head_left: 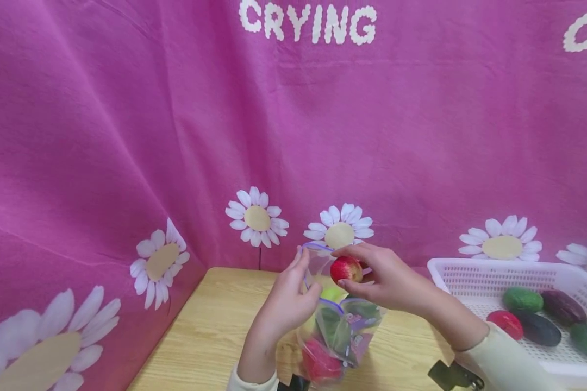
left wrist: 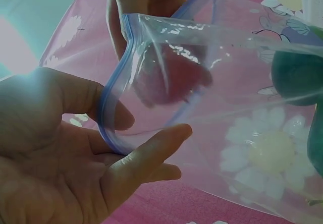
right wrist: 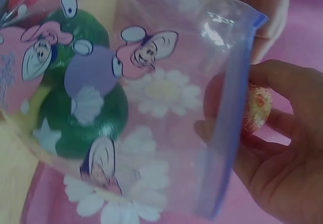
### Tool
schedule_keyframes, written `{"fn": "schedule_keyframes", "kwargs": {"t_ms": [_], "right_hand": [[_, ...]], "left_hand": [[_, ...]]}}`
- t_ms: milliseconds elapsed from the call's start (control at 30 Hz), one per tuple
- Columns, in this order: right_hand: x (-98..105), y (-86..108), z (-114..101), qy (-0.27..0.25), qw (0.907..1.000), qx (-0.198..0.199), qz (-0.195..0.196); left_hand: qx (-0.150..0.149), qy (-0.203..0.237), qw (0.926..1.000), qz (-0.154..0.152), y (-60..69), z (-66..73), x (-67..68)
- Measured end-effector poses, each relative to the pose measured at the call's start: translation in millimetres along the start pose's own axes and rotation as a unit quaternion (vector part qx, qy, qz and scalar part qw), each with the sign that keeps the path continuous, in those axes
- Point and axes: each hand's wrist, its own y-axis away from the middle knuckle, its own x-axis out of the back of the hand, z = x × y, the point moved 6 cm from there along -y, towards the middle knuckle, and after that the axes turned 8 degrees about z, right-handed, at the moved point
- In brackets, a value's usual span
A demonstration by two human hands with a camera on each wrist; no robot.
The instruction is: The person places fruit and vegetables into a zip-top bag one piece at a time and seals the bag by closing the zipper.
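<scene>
Bag point(head_left: 359, 321) part full; more in basket point(head_left: 479, 284) by counter's back edge point(head_left: 244, 273)
Left hand point(head_left: 290, 296) holds bag; right hand point(head_left: 390, 276), red fruit point(head_left: 344, 270)

Clear bag point(left wrist: 237, 98) runs past the right edge, left wrist view. Red fruit point(head_left: 344, 270) at bag's mouth: far side hidden by right hand point(head_left: 388, 274). Green items point(right wrist: 108, 108) inside bag: partly masked by its prints, kinds unclear. Bag's script point(right wrist: 7, 80): too blurred to read. White basket point(head_left: 494, 263), right of bag: cut off by head view's edge.
</scene>
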Motion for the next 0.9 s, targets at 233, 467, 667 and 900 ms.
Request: {"fn": "schedule_keyframes", "kwargs": {"t_ms": [233, 467, 667, 900], "right_hand": [[-19.6, -4.5, 8.0, -0.019, 0.9981, -0.043, -0.040], [-23.7, -2.1, 6.7, -0.011, 0.9977, -0.053, -0.040], [-22.8, 3.1, 5.3, -0.006, 0.9983, -0.044, -0.038], [-14.9, 13.7, 6.7, 0.003, 0.9985, -0.048, -0.025]], "left_hand": [[-0.012, -0.008, 0.9999, -0.001, -0.7, 1.2, -0.2], [-0.002, 0.004, 1.0000, -0.008, 0.2, -0.6, 0.0], [0.008, 0.004, 0.9999, -0.012, 2.0, -0.7, 0.3], [0.008, 0.003, 0.9998, -0.017, 0.5, 0.9, -2.5]]}}
